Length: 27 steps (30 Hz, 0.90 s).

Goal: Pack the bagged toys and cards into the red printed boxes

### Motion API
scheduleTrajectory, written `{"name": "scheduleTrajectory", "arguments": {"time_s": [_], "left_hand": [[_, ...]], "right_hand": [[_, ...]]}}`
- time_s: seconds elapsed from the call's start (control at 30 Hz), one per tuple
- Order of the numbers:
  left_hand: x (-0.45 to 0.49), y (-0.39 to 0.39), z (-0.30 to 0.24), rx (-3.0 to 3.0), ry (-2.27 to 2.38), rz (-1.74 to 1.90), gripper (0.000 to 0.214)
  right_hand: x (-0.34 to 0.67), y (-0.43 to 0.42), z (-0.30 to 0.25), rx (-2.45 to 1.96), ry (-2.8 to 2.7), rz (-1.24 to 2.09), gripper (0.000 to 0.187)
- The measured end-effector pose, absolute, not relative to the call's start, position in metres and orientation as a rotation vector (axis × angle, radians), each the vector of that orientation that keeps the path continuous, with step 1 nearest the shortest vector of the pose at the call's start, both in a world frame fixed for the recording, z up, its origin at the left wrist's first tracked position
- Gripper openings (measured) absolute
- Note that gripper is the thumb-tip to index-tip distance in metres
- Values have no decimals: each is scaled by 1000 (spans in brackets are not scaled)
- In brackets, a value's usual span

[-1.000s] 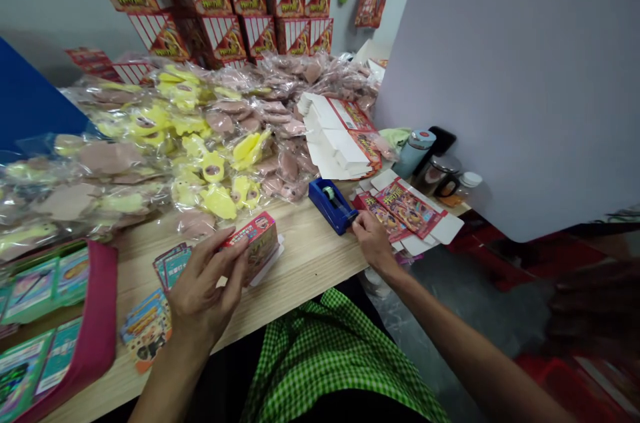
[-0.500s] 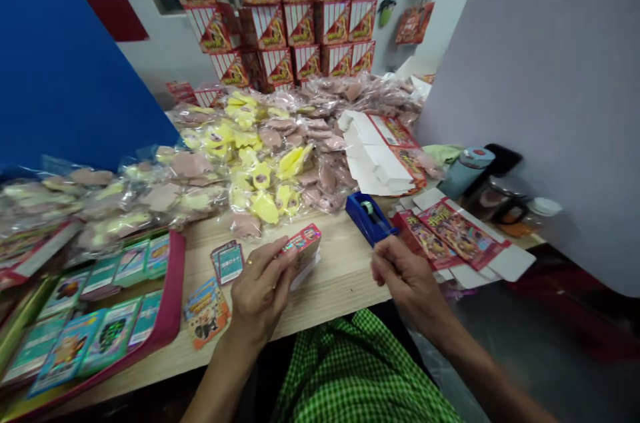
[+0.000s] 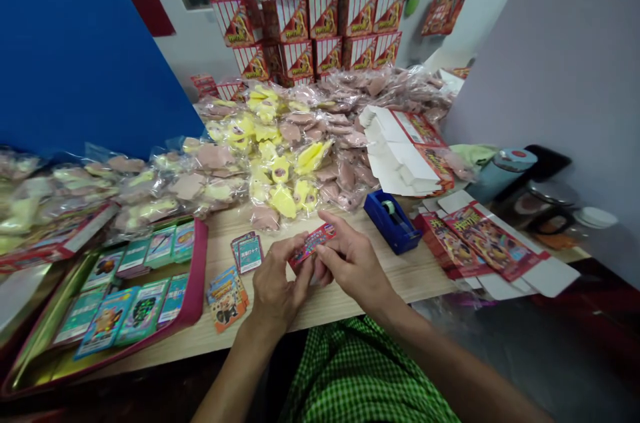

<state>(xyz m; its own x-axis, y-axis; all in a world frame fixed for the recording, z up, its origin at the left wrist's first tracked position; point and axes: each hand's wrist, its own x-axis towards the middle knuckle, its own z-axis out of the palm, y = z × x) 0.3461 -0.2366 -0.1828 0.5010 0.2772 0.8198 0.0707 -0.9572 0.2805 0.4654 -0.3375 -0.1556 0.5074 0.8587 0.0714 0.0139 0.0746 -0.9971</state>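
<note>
Over the front of the wooden table, a small red printed card box [image 3: 315,242] is held between both my hands. My left hand [image 3: 281,276] grips its left end with thumb and fingers. From the other side my right hand [image 3: 350,260] wraps round the right end, its thumb pressed near the edge. Most of the box's lower faces are hidden by my fingers. A blue tape dispenser [image 3: 393,222] stands just right of my right hand. Left of my left hand lie a small fan of teal cards [image 3: 249,254] and a few orange and blue cards [image 3: 227,300].
A pink-rimmed tin [image 3: 199,270] with stacks of cards stands left. Bagged yellow and pink pieces [image 3: 285,170] are heaped behind. Flat red cartons [image 3: 493,240], folded white cartons [image 3: 400,150] and a blue flask [image 3: 507,173] occupy the right. Red boxes [image 3: 325,13] are stacked at the back.
My right hand has moved left from beside the tape dispenser onto the box. The box has been turned a little in my left hand. The view has shifted left.
</note>
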Motion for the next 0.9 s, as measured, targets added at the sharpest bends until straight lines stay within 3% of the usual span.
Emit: {"name": "scheduleTrajectory", "arguments": {"time_s": [0.37, 0.53, 0.67, 0.77, 0.9], "left_hand": [[346, -227, -167, 2445, 195, 1106, 24], [353, -222, -149, 2348, 329, 924, 5], [359, -218, -145, 2427, 352, 865, 8], [358, -217, -144, 2510, 346, 961, 9], [348, -218, -148, 2262, 661, 1068, 15]], "right_hand": [[461, -330, -176, -1306, -755, 704, 80], [455, -326, -186, -1305, -724, 648, 81], [460, -329, -188, -1313, -768, 686, 87], [482, -337, -195, -1677, -963, 544, 81], [531, -350, -214, -2385, -1191, 135, 56]]}}
